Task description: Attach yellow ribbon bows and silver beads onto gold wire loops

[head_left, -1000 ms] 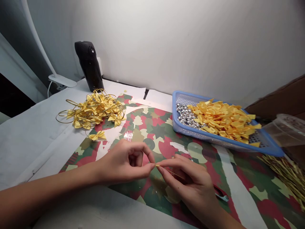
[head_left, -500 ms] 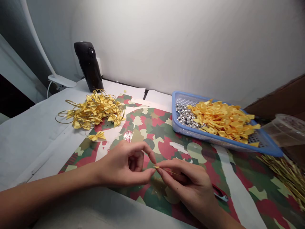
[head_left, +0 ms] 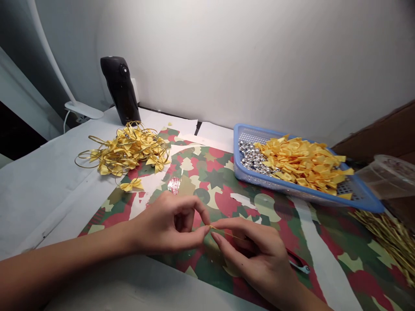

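My left hand [head_left: 171,224] and my right hand [head_left: 256,255] meet at their fingertips low in the middle of the view, above red and green patterned paper [head_left: 279,216]. Both are pinched on a thin gold string [head_left: 215,228] with a tiny yellow piece at its end. The string runs back under my right fingers. A blue basket [head_left: 246,175] to the right holds yellow ribbon bows [head_left: 301,162] and silver beads [head_left: 253,157]. A pile of finished bows on gold loops [head_left: 129,149] lies at the left.
A black device [head_left: 121,88] stands by the wall behind the pile, beside a white lamp base [head_left: 84,109]. A single yellow bow [head_left: 131,185] lies near the pile. Gold strings [head_left: 389,235] and a clear plastic cup [head_left: 389,177] sit at the far right.
My right thumb has shifted slightly down and back, and the fingertips of both hands have closed a little tighter together. Everything else is still.
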A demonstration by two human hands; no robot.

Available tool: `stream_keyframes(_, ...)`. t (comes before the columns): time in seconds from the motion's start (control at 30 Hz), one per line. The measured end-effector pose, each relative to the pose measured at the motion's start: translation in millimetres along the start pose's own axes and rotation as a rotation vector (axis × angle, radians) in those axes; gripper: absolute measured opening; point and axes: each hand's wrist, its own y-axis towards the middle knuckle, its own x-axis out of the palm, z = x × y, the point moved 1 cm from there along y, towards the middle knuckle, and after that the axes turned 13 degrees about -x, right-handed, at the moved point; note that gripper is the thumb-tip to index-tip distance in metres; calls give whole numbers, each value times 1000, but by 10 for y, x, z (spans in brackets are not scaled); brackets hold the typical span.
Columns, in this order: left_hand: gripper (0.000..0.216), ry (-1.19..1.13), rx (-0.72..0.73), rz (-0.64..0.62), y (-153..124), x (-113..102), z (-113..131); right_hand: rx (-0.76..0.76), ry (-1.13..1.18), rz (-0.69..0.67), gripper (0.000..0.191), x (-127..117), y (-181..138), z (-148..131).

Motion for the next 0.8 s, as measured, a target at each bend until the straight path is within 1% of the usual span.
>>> stream_keyframes(0.1, 4, -11, -13, -4, 1, -3, 0, 29, 39, -7, 11, 7, -10, 9)
stream_keyframes(0.47, 7, -52, 16, -7, 1, 4, 14, 22, 87, 16, 11, 11, -25, 25)
stream_keyframes(0.6, 8, -32, 51, 23, -2, -4, 12, 26, 88, 19, 12, 18, -23, 34)
stream_keyframes(0.8, 10, -4, 122, 53, -5, 0, 0, -15, 70, 28, 12, 13, -27, 37)
